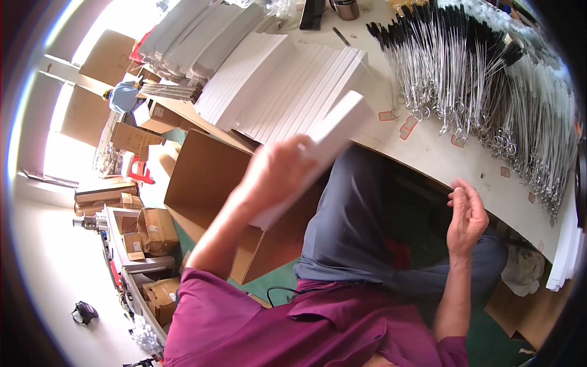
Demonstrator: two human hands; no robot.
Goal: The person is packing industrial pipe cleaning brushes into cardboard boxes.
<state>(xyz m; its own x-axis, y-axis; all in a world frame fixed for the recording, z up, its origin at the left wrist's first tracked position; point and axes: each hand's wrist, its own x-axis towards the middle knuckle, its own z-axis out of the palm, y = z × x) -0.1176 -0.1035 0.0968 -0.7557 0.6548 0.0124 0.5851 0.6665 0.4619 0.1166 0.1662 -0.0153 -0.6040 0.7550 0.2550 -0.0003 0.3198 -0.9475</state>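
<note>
My left hand point(278, 168) is closed round a long, narrow white box point(339, 122), held tilted in front of the table edge and over an open brown carton point(205, 177). Motion slightly blurs that hand and the box. My right hand point(466, 220) is raised near the table's front edge, palm turned inward, fingers loosely bent and apart, holding nothing that I can see. Close beyond the held box lies a row of similar white boxes point(306, 85) on the table. Part of the carton's inside is hidden by my left arm.
Many thin wire brushes with ring ends point(452, 73) cover the table's right side, some black-tipped, some white. A pen point(341, 37), a dark phone point(312, 14) and a metal cup point(346, 8) lie farther back. White stacks point(195, 37) and cardboard boxes point(158, 229) stand left.
</note>
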